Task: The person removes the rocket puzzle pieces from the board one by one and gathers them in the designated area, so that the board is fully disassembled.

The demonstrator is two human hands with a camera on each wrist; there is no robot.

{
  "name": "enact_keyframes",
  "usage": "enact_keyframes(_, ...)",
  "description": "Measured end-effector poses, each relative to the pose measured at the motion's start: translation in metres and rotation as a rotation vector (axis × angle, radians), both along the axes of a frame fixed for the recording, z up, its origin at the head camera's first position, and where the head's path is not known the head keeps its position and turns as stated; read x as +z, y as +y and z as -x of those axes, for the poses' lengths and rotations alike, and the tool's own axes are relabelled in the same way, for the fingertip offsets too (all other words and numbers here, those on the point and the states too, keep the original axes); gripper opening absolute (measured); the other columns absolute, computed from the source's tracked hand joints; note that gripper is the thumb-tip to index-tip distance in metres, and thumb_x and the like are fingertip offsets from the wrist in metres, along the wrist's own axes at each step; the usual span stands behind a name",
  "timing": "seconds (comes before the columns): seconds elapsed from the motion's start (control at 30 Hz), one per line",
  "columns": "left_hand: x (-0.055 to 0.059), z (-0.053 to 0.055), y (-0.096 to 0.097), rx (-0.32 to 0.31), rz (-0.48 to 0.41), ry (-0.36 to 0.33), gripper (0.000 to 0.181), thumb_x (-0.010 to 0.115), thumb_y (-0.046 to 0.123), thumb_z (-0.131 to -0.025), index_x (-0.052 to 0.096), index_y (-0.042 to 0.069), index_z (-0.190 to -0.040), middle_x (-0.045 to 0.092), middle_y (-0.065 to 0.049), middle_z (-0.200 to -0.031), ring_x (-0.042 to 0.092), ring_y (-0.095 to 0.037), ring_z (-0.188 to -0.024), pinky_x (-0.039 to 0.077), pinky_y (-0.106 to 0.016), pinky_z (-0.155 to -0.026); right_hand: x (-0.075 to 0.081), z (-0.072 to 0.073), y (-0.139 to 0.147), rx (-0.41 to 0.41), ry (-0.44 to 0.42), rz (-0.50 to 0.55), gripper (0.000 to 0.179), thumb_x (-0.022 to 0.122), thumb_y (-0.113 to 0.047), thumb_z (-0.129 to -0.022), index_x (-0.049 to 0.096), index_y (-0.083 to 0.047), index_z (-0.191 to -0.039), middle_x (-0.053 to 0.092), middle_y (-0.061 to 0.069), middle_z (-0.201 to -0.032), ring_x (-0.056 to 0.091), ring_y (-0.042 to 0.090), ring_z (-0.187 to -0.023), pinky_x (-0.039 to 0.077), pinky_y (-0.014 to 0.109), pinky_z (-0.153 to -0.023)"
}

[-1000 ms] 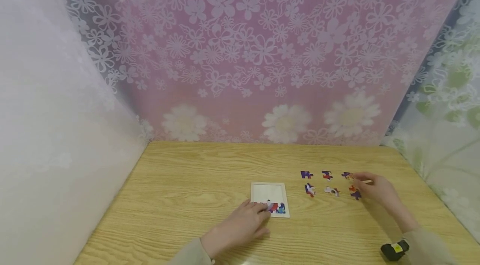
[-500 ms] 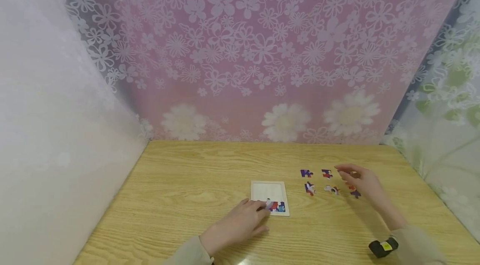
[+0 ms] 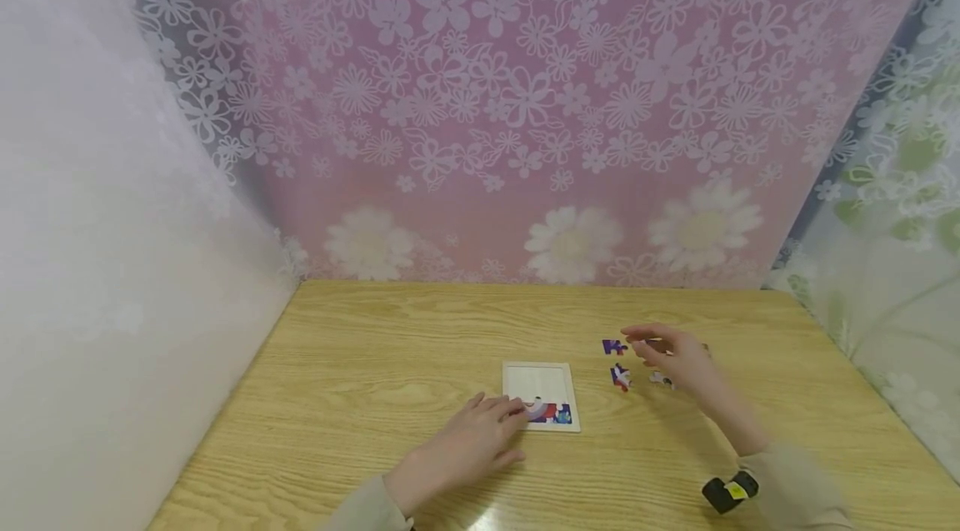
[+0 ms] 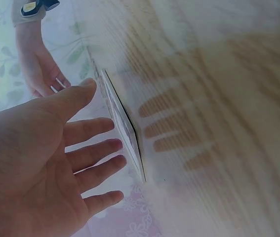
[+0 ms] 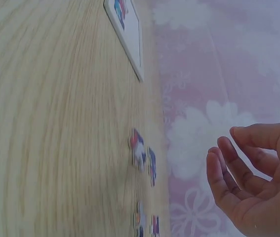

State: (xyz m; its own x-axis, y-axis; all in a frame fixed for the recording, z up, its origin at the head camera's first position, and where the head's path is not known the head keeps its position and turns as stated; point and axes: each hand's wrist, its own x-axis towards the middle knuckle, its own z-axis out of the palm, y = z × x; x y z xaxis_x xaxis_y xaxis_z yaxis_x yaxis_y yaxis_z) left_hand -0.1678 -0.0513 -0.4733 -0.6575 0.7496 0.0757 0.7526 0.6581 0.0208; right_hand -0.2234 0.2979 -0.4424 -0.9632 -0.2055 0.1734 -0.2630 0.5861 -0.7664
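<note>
A floral backdrop (image 3: 465, 97) rose behind the wooden tabletop (image 3: 360, 364), where a partly filled puzzle tray (image 3: 537, 382) lay with the left hand (image 3: 471, 438), fingers loosely spread, at its near left corner; the right hand (image 3: 684, 363), thumb and fingertips slightly apart, hung above loose puzzle pieces (image 3: 620, 377) right of the tray

A pale beige left sleeve (image 3: 367, 504) and a matching right sleeve (image 3: 795, 489) are worn; the left hand (image 3: 476, 438) and the right hand (image 3: 678, 360) are bare. At the right sleeve's end, a blocky black device (image 3: 722, 497) is worn, marked with a yellow label (image 3: 738, 492).
</note>
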Motion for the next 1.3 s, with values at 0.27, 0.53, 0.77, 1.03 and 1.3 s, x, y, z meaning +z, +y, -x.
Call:
enact_keyframes(0.27, -0.001, -0.006, -0.015, 0.053, 0.056, -0.037, 0.062, 0.055, 0.049, -0.1, 0.051, 0.012, -0.149, 0.044, -0.006, -0.157, 0.041, -0.027, -0.145, 0.034, -0.054, -0.118, -0.009, 0.008, -0.029, 0.031, 0.041, -0.02, 0.03, 0.062, -0.019, -0.102, 0.068, -0.006, -0.129, 0.071, 0.016, -0.12, 0.069, 0.032, -0.099, 0.06, 0.031, -0.075)
enact_keyframes(0.53, -0.003, -0.01, -0.022, 0.064, 0.073, -0.057, 0.066, 0.052, 0.051, -0.101, 0.047, 0.009, -0.152, 0.043, -0.006, -0.158, 0.039, -0.023, -0.147, 0.033, -0.053, -0.119, -0.016, 0.008, -0.062, 0.107, 0.033, -0.064, 0.026, 0.064, -0.018, -0.101, 0.071, -0.006, -0.123, 0.072, 0.012, -0.115, 0.068, 0.024, -0.088, 0.057, 0.027, -0.068)
enact_keyframes(0.77, -0.002, -0.011, -0.023, 0.075, 0.095, -0.045, 0.067, 0.05, 0.055, -0.101, 0.047, 0.012, -0.153, 0.044, -0.003, -0.157, 0.041, -0.02, -0.146, 0.035, -0.05, -0.118, -0.019, 0.005, -0.087, 0.219, 0.022, -0.121, 0.024, 0.066, -0.017, -0.1, 0.072, -0.007, -0.12, 0.073, 0.01, -0.113, 0.069, 0.026, -0.095, 0.059, 0.028, -0.075)
enact_keyframes(1.03, -0.004, -0.012, -0.024, 0.069, 0.092, -0.035, 0.066, 0.051, 0.053, -0.101, 0.047, 0.01, -0.152, 0.044, -0.004, -0.158, 0.042, -0.02, -0.145, 0.035, -0.051, -0.118, -0.021, 0.002, -0.107, 0.329, 0.014, -0.144, 0.022, 0.071, -0.011, -0.095, 0.074, -0.004, -0.116, 0.072, 0.01, -0.107, 0.069, 0.019, -0.088, 0.057, 0.023, -0.07)
enact_keyframes(1.3, -0.004, -0.01, -0.024, 0.048, 0.079, -0.025, 0.067, 0.052, 0.051, -0.101, 0.047, 0.008, -0.152, 0.044, -0.007, -0.157, 0.042, -0.021, -0.145, 0.036, -0.05, -0.118, -0.028, 0.002, -0.119, 0.387, -0.026, -0.173, 0.021, 0.072, -0.005, -0.092, 0.074, -0.004, -0.113, 0.071, 0.009, -0.105, 0.068, 0.017, -0.086, 0.057, 0.022, -0.068)
